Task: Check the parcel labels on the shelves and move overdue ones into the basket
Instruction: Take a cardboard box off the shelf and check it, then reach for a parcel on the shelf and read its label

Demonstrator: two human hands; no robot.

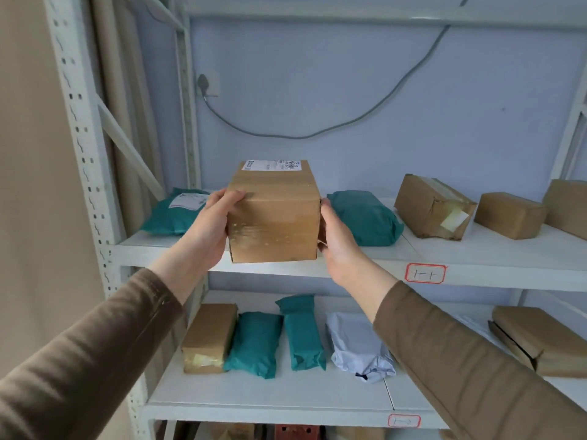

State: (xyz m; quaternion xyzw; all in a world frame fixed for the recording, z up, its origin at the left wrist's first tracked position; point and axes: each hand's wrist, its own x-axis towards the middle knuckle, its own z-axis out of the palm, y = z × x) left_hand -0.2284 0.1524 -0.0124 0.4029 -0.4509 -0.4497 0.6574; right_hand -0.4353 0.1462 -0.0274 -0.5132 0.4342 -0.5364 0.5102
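A brown cardboard box sealed with clear tape stands at the front of the upper shelf. A white label lies on its top face. My left hand grips the box's left side, fingers curled over the upper left edge. Against the right side presses my right hand, thumb along the edge; its fingers are hidden behind the box. No basket is in view.
On the upper shelf lie a teal bag with a label at left, another teal bag at right, and brown parcels further right. The lower shelf holds a brown box, two teal bags, a pale bag and a flat carton.
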